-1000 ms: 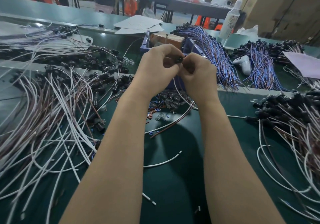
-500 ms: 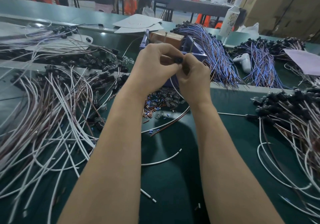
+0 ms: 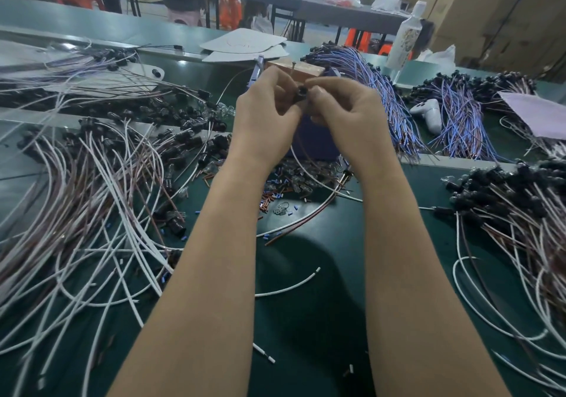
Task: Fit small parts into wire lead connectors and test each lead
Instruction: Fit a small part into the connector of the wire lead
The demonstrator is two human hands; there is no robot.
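Step in hand (judged): fitting a small part into one connector; test not yet begun. L hand (image 3: 269, 114) and R hand (image 3: 349, 120) are raised together above the desk (image 3: 306, 311), approx. centre of view. Connector (image 3: 301, 93), black, round, sits between the two hands with its open end facing the camera. L fingers (image 3: 275, 87) are curled round it from the left and grip it. R fingers (image 3: 315, 84) are curled too, thumb and forefinger tips pinched against the connector's right side; whether a part lies between them: cannot tell, hidden. The lead (image 3: 296, 159), white + brown wires, hangs from the connector down between the wrists and trails onto the desk. Loose small parts (image 3: 284, 188), red-brown, blue and clear bits, lie on the desk just below the hands. Blue fixture (image 3: 318, 142) w/ wooden block (image 3: 294, 67) on top stands directly behind the hands; prob. the test station, not certain. Big pile of white/brown leads (image 3: 92, 197) at left, another pile (image 3: 520, 212) at right; which is done vs. to do, can't say. Blue/purple bundles (image 3: 382, 96) are farther back. Next move (judgement): seat the part square in the opening, needing a steady L grip and a fine R push, then carry the lead to the fixture. Risk: the part is tiny and easily dropped into the scatter.
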